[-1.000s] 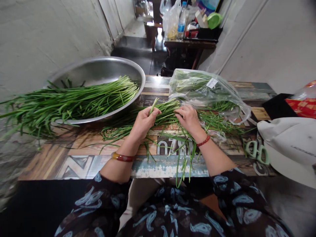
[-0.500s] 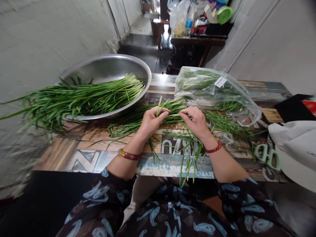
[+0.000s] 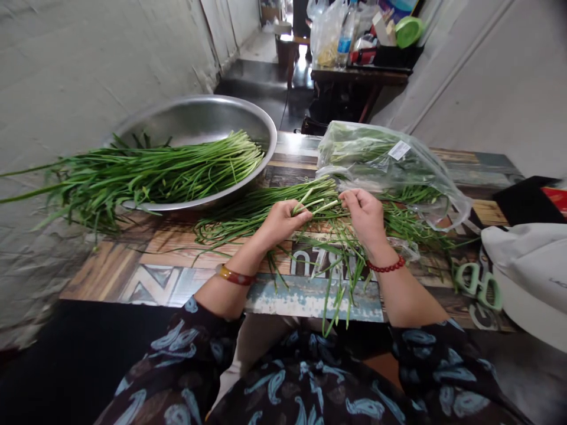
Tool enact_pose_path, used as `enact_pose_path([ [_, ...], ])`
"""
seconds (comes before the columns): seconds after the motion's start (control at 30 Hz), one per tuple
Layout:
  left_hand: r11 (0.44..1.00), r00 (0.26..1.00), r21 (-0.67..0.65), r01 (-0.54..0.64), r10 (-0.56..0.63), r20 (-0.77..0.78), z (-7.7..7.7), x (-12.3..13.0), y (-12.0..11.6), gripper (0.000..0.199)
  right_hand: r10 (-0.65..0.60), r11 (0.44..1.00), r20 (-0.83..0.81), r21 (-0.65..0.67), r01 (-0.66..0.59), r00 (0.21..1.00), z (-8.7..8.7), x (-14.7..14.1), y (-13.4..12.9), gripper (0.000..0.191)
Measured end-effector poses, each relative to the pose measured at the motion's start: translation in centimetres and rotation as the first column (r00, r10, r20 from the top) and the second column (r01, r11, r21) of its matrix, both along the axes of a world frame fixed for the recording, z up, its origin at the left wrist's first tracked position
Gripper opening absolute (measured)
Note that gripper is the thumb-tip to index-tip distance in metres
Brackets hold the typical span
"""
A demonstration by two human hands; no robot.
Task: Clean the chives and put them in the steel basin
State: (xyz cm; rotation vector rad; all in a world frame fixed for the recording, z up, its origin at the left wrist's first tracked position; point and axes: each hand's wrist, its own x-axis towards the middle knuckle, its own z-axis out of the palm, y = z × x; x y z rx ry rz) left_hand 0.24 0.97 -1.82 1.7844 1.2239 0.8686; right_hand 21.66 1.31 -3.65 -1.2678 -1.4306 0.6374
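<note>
My left hand (image 3: pixel 286 223) is closed on a few green stalks (image 3: pixel 325 206), whose pale ends point right. At their tips my right hand (image 3: pixel 364 217) is pinched; what it holds, if anything, is too small to make out. Behind my hands a loose pile of long green stalks (image 3: pixel 261 206) lies on the patterned table (image 3: pixel 168 248). Shorter green scraps (image 3: pixel 339 277) are scattered below and right of my hands, some hanging over the front edge. A wide metal basin (image 3: pixel 195 112) at the left holds a large bundle of stalks (image 3: pixel 177 171).
A clear plastic bag (image 3: pixel 385 159) with more stalks stands at the back right. Green-handled scissors (image 3: pixel 478 286) and a pale cap (image 3: pixel 527 277) are at the right edge. Behind is a smaller table (image 3: pixel 361 75) with bags and a bottle.
My right hand has moved right and turned more upright. The stalks in my left hand now lean right instead of one standing up. The view has shifted slightly.
</note>
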Motion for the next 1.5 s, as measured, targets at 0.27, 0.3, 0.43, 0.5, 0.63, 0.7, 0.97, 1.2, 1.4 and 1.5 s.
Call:
enact_pose_path([
  [0.27,0.999,0.999,0.009,-0.04,0.04,0.003,0.4,0.1,-0.1,0.024,0.288,0.938,-0.095,-0.171,-0.301,0.953,0.4,-1.6,-0.8,0.027],
  [0.3,0.999,0.999,0.014,-0.035,0.035,-0.003,0.4,0.2,-0.1,0.024,0.294,0.939,-0.09,-0.161,-0.305,0.952,0.4,-1.9,-0.9,0.025],
  [0.43,0.998,0.999,0.061,-0.026,0.028,-0.033,0.5,0.4,-0.2,0.021,0.268,0.954,-0.068,-0.119,-0.275,0.961,0.6,-2.4,-1.0,0.017],
  [0.5,0.996,0.998,0.085,-0.032,0.036,-0.046,0.6,0.5,-0.2,0.02,0.245,0.96,-0.053,-0.124,-0.25,0.968,0.6,-2.3,-1.1,0.016],
  [0.63,0.994,0.998,0.098,-0.038,0.043,-0.052,0.6,0.5,-0.2,0.02,0.18,0.971,0.006,-0.163,-0.176,0.984,0.7,-2.1,-1.1,0.02],
  [0.7,0.996,0.999,0.083,-0.02,0.023,-0.039,0.5,0.4,-0.2,0.021,0.184,0.971,0.022,-0.16,-0.179,0.983,0.6,-2.0,-1.1,0.021],
  [0.97,0.997,0.998,0.053,0.058,-0.058,0.006,0.1,0.0,0.0,0.027,0.258,0.966,0.125,-0.034,-0.255,0.958,0.8,-1.6,-0.9,0.017],
  [1.2,0.997,0.998,0.035,0.062,-0.062,-0.007,-0.1,-0.2,0.1,0.029,0.137,0.99,0.05,-0.032,-0.135,0.989,0.3,-0.6,-0.3,0.019],
  [1.4,0.998,0.999,0.03,0.049,-0.049,-0.015,-0.2,-0.2,0.2,0.026,-0.031,0.998,-0.032,0.056,0.033,0.999,1.1,2.2,0.3,0.031],
  [1.5,0.999,0.999,0.03,0.042,-0.042,0.003,-0.1,-0.1,0.1,0.023,-0.106,0.994,0.249,0.059,0.094,0.963,2.0,4.4,0.2,0.034],
])
